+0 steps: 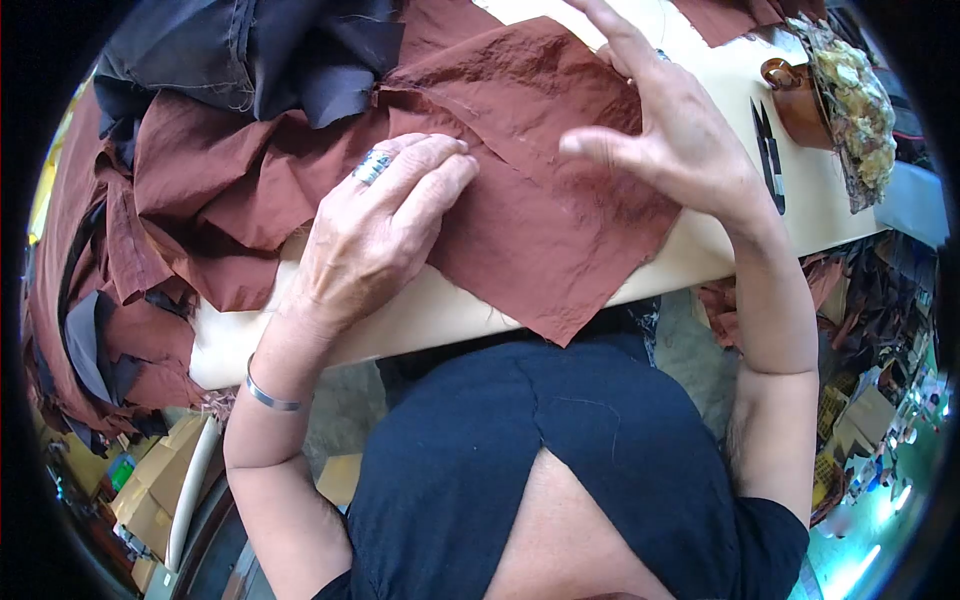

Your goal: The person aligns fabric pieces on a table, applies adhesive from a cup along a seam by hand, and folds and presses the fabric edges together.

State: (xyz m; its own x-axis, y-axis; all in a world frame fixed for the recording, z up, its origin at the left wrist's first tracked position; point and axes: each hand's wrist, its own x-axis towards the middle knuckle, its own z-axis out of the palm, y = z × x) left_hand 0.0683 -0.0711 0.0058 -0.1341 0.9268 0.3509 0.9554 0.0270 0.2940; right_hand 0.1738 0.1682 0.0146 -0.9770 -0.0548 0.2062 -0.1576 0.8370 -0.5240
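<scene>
A reddish-brown cloth piece (540, 210) lies over the table's front edge, one corner hanging toward my body. My left hand (385, 220), with a ring on one finger, rests on the cloth. Its fingers are bent and held together at the fabric, fingertips partly hidden. Above the right part of the cloth, my right hand (675, 135) is spread, thumb and fingers apart, with nothing in it. Bunched reddish-brown fabric (220, 190) is left of my left hand, and dark grey fabric (250, 60) is heaped behind it.
Slim black pointed snips (768, 155) lie on the pale tabletop (735, 245) at right. Beyond them are a brown glazed mug (798, 105) and a rough yellowish-topped object (855, 110). Fabric scraps (870, 300) pile below the right edge; a cardboard box (165, 480) stands lower left.
</scene>
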